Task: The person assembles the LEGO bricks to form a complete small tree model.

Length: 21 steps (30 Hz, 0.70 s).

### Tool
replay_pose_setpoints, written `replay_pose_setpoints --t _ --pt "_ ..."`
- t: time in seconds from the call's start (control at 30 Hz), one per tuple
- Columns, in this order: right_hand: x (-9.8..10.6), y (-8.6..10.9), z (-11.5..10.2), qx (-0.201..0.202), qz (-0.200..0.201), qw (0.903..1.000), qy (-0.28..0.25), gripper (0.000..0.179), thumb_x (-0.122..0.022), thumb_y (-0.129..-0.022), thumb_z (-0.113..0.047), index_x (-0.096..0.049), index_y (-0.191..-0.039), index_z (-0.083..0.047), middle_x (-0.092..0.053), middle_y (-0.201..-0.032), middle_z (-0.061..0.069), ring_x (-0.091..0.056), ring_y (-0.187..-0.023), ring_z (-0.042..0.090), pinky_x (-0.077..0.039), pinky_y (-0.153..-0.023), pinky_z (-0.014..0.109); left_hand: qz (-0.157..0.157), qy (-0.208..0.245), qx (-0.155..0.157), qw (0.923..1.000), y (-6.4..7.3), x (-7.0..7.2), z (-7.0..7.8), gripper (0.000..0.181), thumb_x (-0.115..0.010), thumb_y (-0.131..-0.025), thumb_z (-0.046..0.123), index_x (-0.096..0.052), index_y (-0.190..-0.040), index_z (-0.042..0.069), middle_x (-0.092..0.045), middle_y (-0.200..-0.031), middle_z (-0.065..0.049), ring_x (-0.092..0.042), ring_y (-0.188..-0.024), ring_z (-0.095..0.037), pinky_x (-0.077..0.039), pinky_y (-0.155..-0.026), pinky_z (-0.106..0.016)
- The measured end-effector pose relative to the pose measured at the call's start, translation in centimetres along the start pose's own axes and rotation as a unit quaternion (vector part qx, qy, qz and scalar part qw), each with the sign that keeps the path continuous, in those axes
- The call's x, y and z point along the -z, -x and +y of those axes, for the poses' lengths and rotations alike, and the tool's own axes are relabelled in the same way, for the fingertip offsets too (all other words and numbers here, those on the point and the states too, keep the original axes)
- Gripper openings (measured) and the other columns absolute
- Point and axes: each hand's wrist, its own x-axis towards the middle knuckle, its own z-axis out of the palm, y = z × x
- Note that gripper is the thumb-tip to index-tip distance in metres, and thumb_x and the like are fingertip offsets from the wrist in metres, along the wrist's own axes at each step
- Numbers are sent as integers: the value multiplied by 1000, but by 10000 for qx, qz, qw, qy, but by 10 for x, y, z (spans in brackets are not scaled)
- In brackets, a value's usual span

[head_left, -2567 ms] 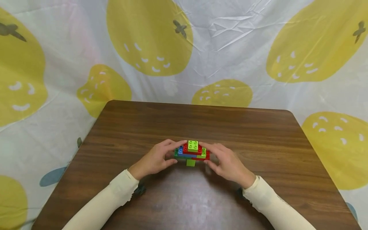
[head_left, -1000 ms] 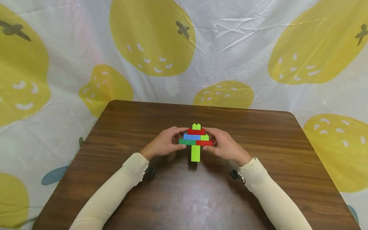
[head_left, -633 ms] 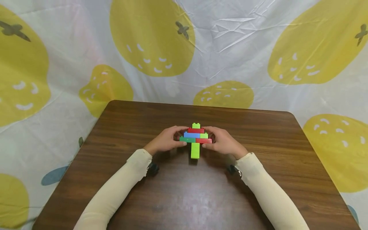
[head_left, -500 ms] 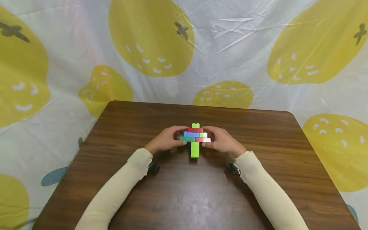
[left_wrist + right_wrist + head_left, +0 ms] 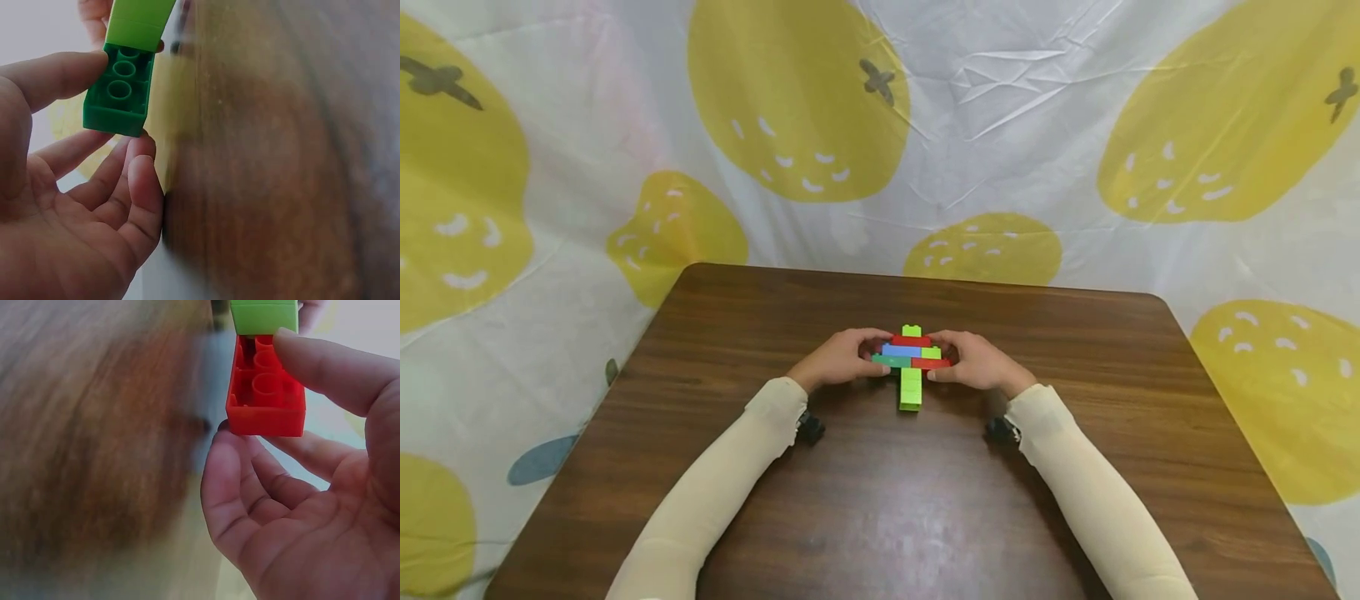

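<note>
A tree-shaped model of toy building bricks is held between both hands in the head view, its lime green trunk [image 5: 910, 389] pointing toward the person. Its rows include a blue brick [image 5: 901, 352], a dark green brick [image 5: 891, 361] and a red brick [image 5: 930, 363]. My left hand [image 5: 835, 358] grips the left end, thumb against the dark green brick's hollow underside [image 5: 119, 90] in the left wrist view. On the other end, my right hand [image 5: 979, 360] grips the red brick, whose hollow underside [image 5: 267, 387] shows in the right wrist view. Whether the model touches the table is unclear.
The brown wooden table [image 5: 880, 500] extends around the hands. Behind it hangs a white cloth [image 5: 1022, 150] with yellow fruit prints. A dark device sits at each wrist, the left device [image 5: 810, 427] and the right device [image 5: 1000, 430].
The model has tipped from studs-up to leaning back, so its front face and trunk show. Both hands moved away from the person with it, then the trunk end sank slightly.
</note>
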Motion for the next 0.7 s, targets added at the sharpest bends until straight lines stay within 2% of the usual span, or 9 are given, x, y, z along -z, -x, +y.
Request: replay_pose_setpoints --t 0.3,0.5,0.7 --pt "-2 -6 3 -139 -141 9997 -175 71 -83 -92 -36 -54 -151 -9 -72 -119 7 -65 -101 23 -54 -93 41 -147 -4 168 9998 -3 2 -1 65 -80 -94 33 -57 -153 15 -67 -138 -10 -63 -117 -24 -53 -104 -43" --pt "-2 -7 5 -162 -178 9997 41 72 -84 -91 -37 -56 -149 -6 -70 -116 9 -62 -99 23 -53 -90 40 -204 -18 241 9995 -6 1 -3 63 -80 -94 34 -59 -151 15 -68 -135 -9 -63 -116 -23 -53 -104 -41" --pt "-1 -6 9 -248 -144 9996 -77 70 -85 -91 -37 -58 -148 -7 -71 -117 9 -63 -101 24 -54 -92 41 -256 31 232 9994 -10 1 0 64 -82 -93 34 -60 -149 15 -68 -130 -8 -64 -115 -23 -54 -103 -41"
